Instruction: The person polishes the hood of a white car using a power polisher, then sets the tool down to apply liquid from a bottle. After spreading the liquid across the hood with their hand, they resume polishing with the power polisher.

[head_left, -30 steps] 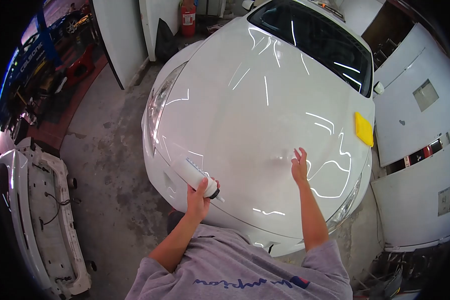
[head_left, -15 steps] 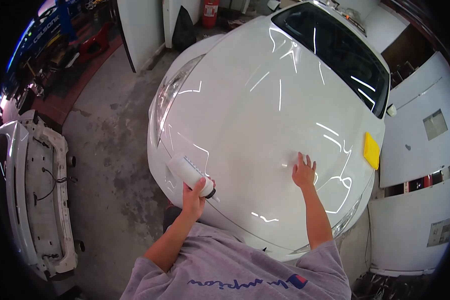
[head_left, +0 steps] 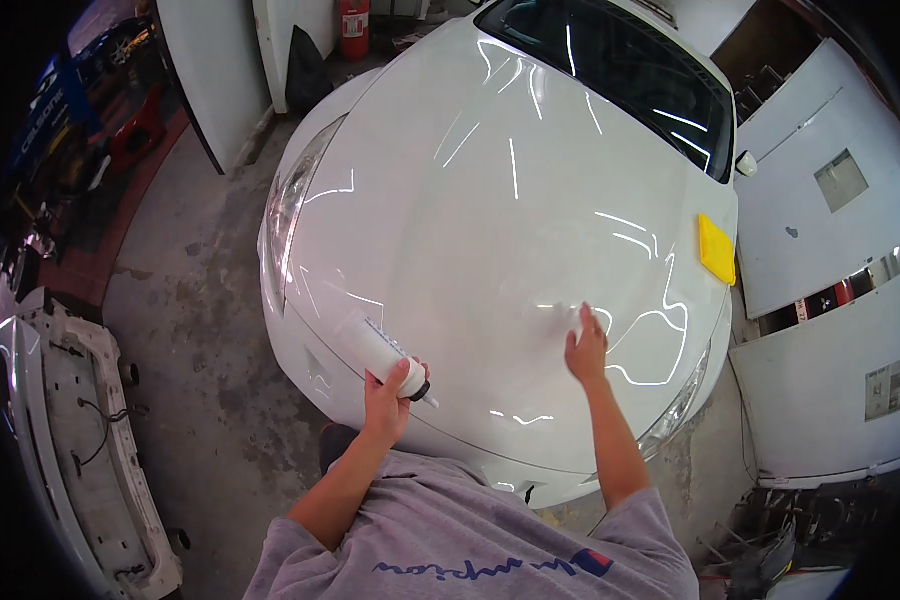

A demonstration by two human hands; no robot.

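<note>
My left hand point(head_left: 388, 397) is wrapped round a white plastic squeeze bottle point(head_left: 378, 348) with a black cap and pale nozzle. The bottle lies tilted, its nozzle towards the lower right, above the hood's front edge. On the right, my right hand point(head_left: 587, 347) is at the surface of the white car hood point(head_left: 450, 270), fingers stretched forward and thumb apart. Its dark reflection or shadow shows on the paint beside the fingertips. Whether anything thin lies under those fingers cannot be made out. A hazy patch surrounds that part of the hood.
A folded yellow cloth point(head_left: 716, 250) rests on the hood's far right side. On the floor at left stands a detached bumper point(head_left: 130, 455). White panels point(head_left: 820, 400) lean at right. A red fire extinguisher point(head_left: 354, 30) and a black bag point(head_left: 310, 75) are at the back.
The view has shifted, so the car appears further left and higher. My right hand has moved nearer the hood's front edge and turned, its fingers closer together. My left hand keeps the bottle.
</note>
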